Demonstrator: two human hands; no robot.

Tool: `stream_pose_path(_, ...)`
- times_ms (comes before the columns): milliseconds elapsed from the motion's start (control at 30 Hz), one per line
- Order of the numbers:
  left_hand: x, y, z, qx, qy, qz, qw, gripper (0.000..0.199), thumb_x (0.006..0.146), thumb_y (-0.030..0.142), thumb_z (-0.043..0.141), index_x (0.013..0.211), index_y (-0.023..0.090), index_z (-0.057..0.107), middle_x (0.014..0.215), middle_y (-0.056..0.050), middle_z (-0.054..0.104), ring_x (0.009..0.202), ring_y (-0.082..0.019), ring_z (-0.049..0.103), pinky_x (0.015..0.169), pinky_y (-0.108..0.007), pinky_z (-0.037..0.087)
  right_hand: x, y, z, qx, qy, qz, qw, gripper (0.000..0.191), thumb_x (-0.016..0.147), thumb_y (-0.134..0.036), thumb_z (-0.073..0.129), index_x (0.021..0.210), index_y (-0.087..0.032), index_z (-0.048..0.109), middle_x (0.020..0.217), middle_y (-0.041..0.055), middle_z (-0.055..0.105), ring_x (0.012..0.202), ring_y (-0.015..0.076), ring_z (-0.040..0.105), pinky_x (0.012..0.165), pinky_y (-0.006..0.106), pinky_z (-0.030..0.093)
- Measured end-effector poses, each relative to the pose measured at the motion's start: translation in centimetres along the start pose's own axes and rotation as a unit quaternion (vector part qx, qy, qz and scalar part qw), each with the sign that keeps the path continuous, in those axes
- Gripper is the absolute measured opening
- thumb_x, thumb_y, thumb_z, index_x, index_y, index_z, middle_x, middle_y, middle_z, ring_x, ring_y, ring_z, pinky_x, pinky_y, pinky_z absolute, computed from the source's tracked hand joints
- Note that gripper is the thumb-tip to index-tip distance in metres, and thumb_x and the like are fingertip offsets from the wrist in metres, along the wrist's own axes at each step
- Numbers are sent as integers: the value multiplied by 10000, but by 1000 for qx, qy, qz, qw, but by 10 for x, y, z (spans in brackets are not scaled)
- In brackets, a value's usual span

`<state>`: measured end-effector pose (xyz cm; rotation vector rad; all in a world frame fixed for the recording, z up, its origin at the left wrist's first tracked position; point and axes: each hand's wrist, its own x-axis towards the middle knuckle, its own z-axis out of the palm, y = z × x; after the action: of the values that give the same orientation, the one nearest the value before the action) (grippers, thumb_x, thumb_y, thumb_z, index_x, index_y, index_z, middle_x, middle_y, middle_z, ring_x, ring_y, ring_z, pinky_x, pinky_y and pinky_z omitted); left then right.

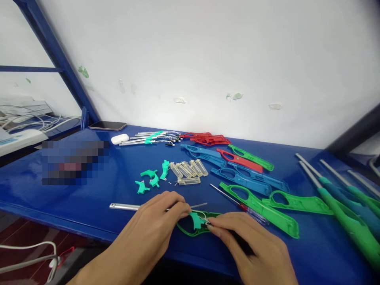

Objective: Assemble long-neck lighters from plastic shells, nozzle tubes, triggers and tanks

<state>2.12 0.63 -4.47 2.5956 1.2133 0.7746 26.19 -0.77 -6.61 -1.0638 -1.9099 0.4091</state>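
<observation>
A green lighter handle half (190,233) lies near the front edge of the table between my hands. In it sits a teal trigger (195,220), with a thin white wire (204,215) looping above. My left hand (157,221) is closed, its fingertips pressed at the trigger's upper left. A metal lighter tube (124,206) passes under this hand and sticks out to the left. My right hand (255,245) pinches a small black igniter piece (205,225) at the wire's end. The right fingers partly cover the handle half.
Beyond my hands are loose teal triggers (148,173), several clear fuel tanks (188,170) and wired metal tubes (148,138). Red (208,138), blue (243,180) and green handle halves (264,206) lie right, beside a screwdriver (252,213). Whole lighters (344,213) are far right; a phone (108,126) is back left.
</observation>
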Motion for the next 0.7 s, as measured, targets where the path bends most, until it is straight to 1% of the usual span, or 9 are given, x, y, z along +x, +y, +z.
stream_pose_path(267,3,8,-8,5,-35,-17,999,353,1012,-29,422,1131,212,652,1143,-26,669,977,-183,669,898,-304,608,0,0,0,-1,-2,-3,1000,135,1029,-212,674,1047,-326,742,972,-94,816,847,105,776,809,145,600)
stream_pose_path(367,3,9,-7,4,-33,-24,999,360,999,-40,425,1120,213,651,1139,-23,668,972,-183,664,906,-309,607,-1,0,-1,-5,-3,-7,1000,131,1030,-213,673,1046,-324,741,974,-89,816,845,107,776,810,146,600)
stream_pose_path(533,0,5,-3,-4,-32,-23,999,406,974,-67,407,1124,225,646,1154,-17,659,973,-179,654,923,-320,600,0,1,0,-7,-2,-7,1000,130,1033,-213,666,1034,-325,733,965,-93,811,846,102,772,805,139,596)
stream_pose_path(700,-3,4,-2,-4,-13,-20,1000,346,1044,1,405,1106,230,658,1173,-15,662,981,-163,675,927,-294,596,0,1,-1,-10,-4,-6,1000,137,1036,-212,658,1044,-328,731,979,-91,809,861,103,772,817,143,596)
